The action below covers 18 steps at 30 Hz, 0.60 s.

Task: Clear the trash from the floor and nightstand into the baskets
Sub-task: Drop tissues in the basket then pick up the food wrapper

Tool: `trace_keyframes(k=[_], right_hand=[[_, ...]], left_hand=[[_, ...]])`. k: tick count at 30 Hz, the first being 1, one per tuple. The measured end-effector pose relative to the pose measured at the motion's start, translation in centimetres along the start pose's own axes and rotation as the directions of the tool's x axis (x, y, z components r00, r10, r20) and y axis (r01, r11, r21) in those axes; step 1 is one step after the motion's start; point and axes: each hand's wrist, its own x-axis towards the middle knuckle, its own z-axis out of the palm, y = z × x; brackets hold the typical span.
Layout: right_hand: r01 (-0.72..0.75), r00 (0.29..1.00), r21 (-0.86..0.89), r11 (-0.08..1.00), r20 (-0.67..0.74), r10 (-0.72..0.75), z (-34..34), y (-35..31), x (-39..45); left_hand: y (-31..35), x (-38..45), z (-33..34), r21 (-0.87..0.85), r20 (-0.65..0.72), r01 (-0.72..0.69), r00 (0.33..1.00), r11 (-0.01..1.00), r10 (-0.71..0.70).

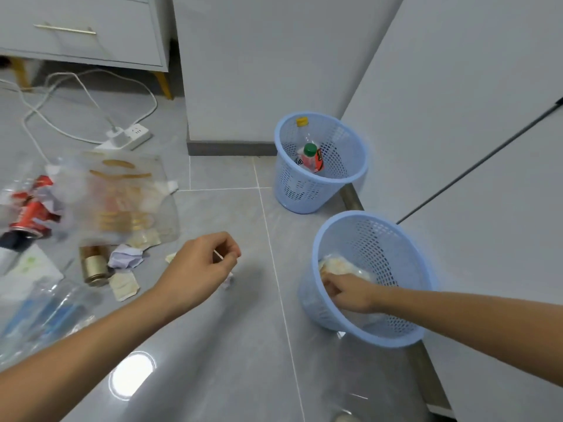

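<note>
Two blue baskets: one near right [396, 330], one farther [292, 190]. Two bottles in the far basket, yellow-capped [302, 129] and green-capped [310, 158]. One power strip [128, 138] far left. One brass can [95, 266], one red can [26, 217], one crumpled paper [125, 256]. Two hands: left [202, 264], right [350, 292].

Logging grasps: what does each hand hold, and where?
Left hand pinches a thin pale stick by one end. Right hand, inside the near blue basket, touches crumpled plastic wrapping; grip unclear.
</note>
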Motion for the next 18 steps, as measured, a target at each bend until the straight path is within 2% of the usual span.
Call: trace_keyframes(k=[5,8,9,12,14,16,18], right_hand=[[-0.062,0.987,-0.005,0.998,0.146,0.062,-0.2,1.0,3.2],[-0.142,0.97,0.164,0.976,0.22,0.104,-2.0,0.8,2.8],[-0.183,0.969,0.224,0.957,0.205,0.137,-3.0,0.5,2.2],[-0.199,0.977,0.253,0.947,-0.021,0.211,-6.0,-0.7,-0.3],[-0.168,0.962,0.188,0.968,-0.184,0.202,-7.7,-2.7,-2.3],[-0.117,0.929,0.034,0.993,-0.349,0.121,-9.8,-5.8,-4.6],[-0.034,0.854,-0.07,0.997,-0.521,-0.008,-11.6,-10.4,-6.6]], left_hand=[[-3.3,0.0,-0.7,0.119,-0.006,0.029,1.0,0.992,-0.028],[-4.3,-0.4,-1.2,0.213,0.002,0.036,0.999,0.976,-0.038],[-4.8,-0.5,-1.7,0.238,-0.005,0.05,0.999,0.97,-0.05],[-6.4,-0.9,-3.9,0.321,-0.048,0.074,0.997,0.944,-0.062],[-7.8,-1.1,-5.4,0.357,-0.094,0.088,0.994,0.93,-0.058],[-9.0,-1.2,-6.7,0.382,-0.139,0.115,0.988,0.917,-0.066],[-10.3,-1.1,-8.3,0.402,-0.18,0.157,0.979,0.902,-0.09]])
